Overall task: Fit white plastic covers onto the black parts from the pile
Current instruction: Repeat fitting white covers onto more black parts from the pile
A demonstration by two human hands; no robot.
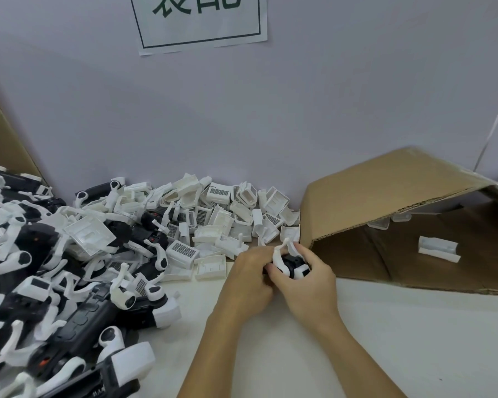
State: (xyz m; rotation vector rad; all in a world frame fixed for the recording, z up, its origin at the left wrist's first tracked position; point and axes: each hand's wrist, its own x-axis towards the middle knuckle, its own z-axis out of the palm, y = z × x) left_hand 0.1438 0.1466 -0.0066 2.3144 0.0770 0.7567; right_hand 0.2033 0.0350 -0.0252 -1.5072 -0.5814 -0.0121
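Both hands meet above the white tabletop (357, 326), left hand (249, 278) and right hand (305, 280) curled together around one black plastic part with white cover (292, 267). The heap of loose white plastic covers (227, 214) and black parts (78, 326) lies left; an open brown cardboard box (385, 191) lies on its side right.

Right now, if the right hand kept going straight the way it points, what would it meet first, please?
Probably the loose white covers heaped against the wall just beyond the part that the right hand holds together with the left hand; depth is uncertain.
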